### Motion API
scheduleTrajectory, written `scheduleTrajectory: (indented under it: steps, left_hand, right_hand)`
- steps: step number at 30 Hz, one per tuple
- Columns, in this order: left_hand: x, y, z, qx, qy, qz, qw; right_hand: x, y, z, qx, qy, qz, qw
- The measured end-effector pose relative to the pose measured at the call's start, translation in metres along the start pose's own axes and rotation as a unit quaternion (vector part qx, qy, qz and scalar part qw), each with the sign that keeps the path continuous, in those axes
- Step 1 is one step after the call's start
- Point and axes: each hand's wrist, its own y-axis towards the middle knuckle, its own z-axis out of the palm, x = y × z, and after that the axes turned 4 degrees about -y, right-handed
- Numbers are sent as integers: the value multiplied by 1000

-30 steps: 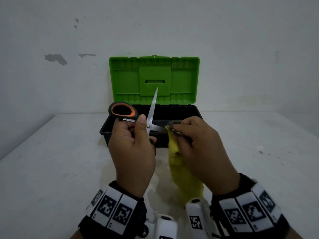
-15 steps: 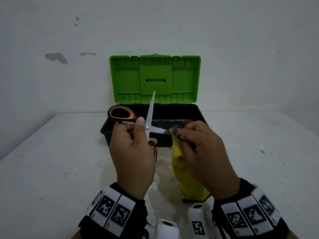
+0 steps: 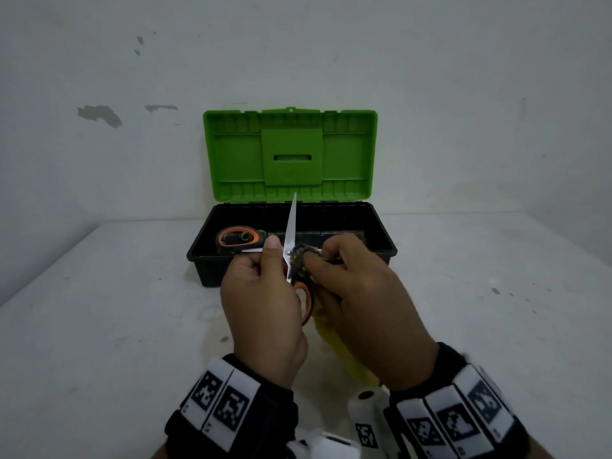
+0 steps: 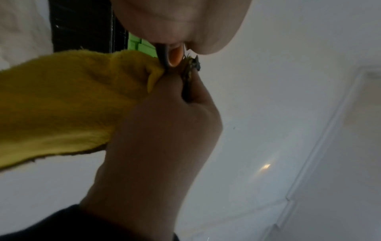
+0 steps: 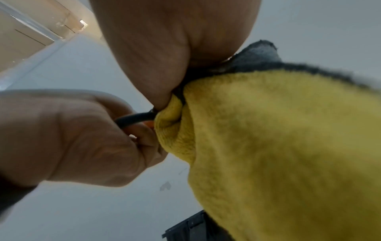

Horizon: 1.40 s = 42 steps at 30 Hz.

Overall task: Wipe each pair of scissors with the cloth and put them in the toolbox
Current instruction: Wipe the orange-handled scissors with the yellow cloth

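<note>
**Wiping the open scissors over the toolbox**

While our left hand [image 3: 261, 303] grips the orange-handled scissors [image 3: 290, 233] spread open, one blade points up at centre frame, baring the other blade for the cloth. Our right hand [image 3: 357, 293] pinches the yellow cloth [image 3: 334, 339] around that blade, right at the pivot; the rest hangs toward the surface [image 3: 99, 326]. We work just in front of the open toolbox [image 3: 384, 250], likely so the drop-in is short. Compared with half a second ago, the cloth has slid from mid-blade in toward the pivot, and our hands now touch.
</note>
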Motion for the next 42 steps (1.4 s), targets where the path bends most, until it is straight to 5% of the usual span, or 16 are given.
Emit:
scheduleTrajectory:
  steps: [10,32,36,42]
  left_hand:
    - [6,-3,1,-12,32,49,998]
    - [5,2,0,-13,14,48,999]
    - [7,-1,1,-15,39,71,997]
    - [0,8,-8,-15,21,77,997]
  right_hand:
    - [1,-4,-1,-44,11,14,999]
    - [-28,-11,-5,-90,18,106,990]
    - [-7,-6,3,-40,52,68,996]
    - [-37,-10,-3,-11,124,198,972]
